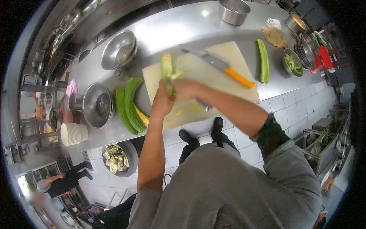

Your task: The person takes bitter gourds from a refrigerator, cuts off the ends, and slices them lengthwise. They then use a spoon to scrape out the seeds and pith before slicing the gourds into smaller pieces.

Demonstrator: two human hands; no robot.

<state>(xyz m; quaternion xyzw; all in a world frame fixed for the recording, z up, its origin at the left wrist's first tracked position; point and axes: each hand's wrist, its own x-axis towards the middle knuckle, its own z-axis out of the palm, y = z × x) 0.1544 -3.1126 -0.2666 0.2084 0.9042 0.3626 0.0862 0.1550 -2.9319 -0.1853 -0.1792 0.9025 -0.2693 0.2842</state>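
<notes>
My left hand (163, 101) is wrapped round the lower end of a pale green, partly peeled gourd (167, 65) at the left of the white cutting board (228, 57). Close beside it, my right hand (185, 89) is closed and blurred by motion; what it holds is too smeared to name. Green peelings hang by the fingers. A knife with an orange handle (239, 77) lies on the board. To the left, ridged green gourds (127, 105) rest on the steel table. One more long green gourd (263, 61) lies right of the board.
Metal bowls (119, 50) stand on the left of the table, with stacked white containers (74, 134) at its edge. A bin of peelings (117, 158) stands on the floor. Right: a bowl of green pieces (292, 63). A pot (234, 11) sits at the back. Another person (63, 179) is lower left.
</notes>
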